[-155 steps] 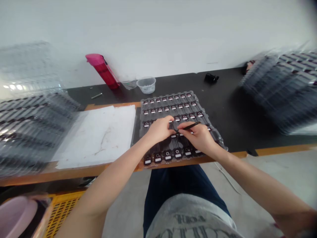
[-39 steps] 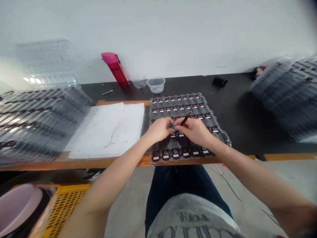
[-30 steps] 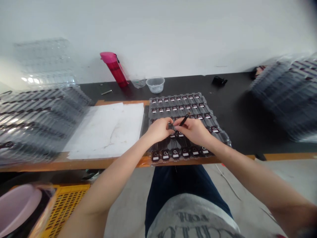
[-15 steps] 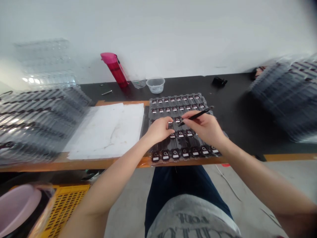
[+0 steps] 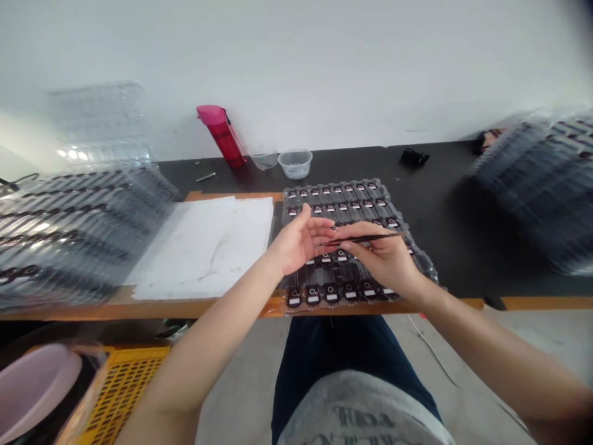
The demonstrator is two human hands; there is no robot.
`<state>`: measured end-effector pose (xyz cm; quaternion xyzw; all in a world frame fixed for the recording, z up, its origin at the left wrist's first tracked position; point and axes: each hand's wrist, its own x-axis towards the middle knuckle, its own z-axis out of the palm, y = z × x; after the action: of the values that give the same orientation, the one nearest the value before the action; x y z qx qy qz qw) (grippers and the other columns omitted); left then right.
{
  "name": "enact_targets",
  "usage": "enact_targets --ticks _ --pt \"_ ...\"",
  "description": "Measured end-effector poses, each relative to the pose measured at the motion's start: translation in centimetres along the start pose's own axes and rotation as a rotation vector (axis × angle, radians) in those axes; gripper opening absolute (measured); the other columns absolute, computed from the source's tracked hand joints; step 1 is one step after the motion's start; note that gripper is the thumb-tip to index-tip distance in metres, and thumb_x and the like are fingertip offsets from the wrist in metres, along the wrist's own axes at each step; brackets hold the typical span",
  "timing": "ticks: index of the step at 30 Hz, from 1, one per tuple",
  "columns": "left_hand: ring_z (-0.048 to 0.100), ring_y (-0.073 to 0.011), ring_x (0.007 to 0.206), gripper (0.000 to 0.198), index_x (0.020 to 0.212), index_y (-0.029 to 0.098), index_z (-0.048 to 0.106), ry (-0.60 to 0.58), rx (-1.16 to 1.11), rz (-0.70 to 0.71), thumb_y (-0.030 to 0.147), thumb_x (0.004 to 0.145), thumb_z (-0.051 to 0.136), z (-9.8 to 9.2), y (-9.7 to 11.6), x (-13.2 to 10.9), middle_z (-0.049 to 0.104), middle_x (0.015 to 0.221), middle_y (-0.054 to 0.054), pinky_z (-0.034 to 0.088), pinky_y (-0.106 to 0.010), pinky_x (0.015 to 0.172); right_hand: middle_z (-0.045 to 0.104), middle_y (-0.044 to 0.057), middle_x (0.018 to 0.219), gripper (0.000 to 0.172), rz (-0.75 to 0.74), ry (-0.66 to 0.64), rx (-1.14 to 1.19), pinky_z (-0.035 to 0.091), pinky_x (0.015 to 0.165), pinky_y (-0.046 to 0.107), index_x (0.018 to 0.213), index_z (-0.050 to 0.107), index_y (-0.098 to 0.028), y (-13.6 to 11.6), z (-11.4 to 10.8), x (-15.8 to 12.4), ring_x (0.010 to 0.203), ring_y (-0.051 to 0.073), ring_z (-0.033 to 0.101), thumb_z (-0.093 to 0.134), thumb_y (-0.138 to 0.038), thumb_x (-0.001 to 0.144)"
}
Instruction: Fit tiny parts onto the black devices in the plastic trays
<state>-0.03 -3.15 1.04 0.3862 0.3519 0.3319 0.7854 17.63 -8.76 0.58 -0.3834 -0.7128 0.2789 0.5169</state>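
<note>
My left hand (image 5: 295, 246) hovers over a clear plastic tray (image 5: 301, 278), palm turned up and fingers stretched to the right. Black tweezers (image 5: 373, 238) lie almost level in my right hand (image 5: 391, 256), pinched between thumb and fingers. Their tips reach the fingers of my left hand; whether they grip something small I cannot make out. Rows of small black parts (image 5: 330, 293), each with a ring mark and a white label, sit in the tray. Both hands cover part of the middle rows.
White paper sheets (image 5: 204, 247) lie left of the tray, beside stacked filled trays (image 5: 69, 228). More stacked trays (image 5: 546, 191) stand at right. Behind are a pink bottle (image 5: 225, 139), a clear plastic tub (image 5: 295, 164) and a black object (image 5: 414, 158). A yellow basket (image 5: 125, 383) sits lower left.
My left hand has lifted off the parts and turned palm up with its fingers extended. My right hand has lowered slightly and tilted the tweezers level, their tips now at the left fingers.
</note>
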Motion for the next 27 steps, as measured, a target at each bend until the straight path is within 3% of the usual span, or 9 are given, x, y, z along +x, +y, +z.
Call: enact_targets --ticks 7,15,27 --pt "0.064 -0.0175 0.084 0.069 0.09 0.015 0.067 0.013 0.066 0.013 0.071 0.083 0.028 0.1 0.1 -0.1 0.067 0.091 -0.01 0.052 -0.031 0.077 0.07 0.005 0.097 0.015 -0.104 -0.044 -0.054 0.052 0.088 0.034 0.098 0.067 -0.022 0.1 0.1 0.0 0.095 0.018 0.065 0.058 -0.022 0.086" --pt "0.063 -0.0176 0.083 0.065 0.089 0.014 0.068 0.025 0.097 -0.008 0.069 0.083 0.034 0.7 0.2 -0.5 0.066 0.089 -0.01 0.052 -0.032 0.078 0.07 0.005 0.099 0.017 -0.091 -0.117 -0.086 0.052 0.087 0.034 0.1 0.067 -0.023 0.5 -0.1 0.2 0.096 0.018 0.065 0.057 -0.025 0.087" --pt "0.063 -0.0154 0.07 0.059 0.087 0.014 0.068 -0.087 0.079 -0.093 0.065 0.084 0.037 0.6 0.5 -0.6 0.065 0.076 -0.007 0.052 -0.032 0.072 0.069 0.004 0.102 0.019 -0.225 -0.317 -0.127 0.05 0.096 0.037 0.102 0.066 -0.024 0.1 -1.3 0.7 0.104 0.019 0.062 0.055 -0.019 0.088"
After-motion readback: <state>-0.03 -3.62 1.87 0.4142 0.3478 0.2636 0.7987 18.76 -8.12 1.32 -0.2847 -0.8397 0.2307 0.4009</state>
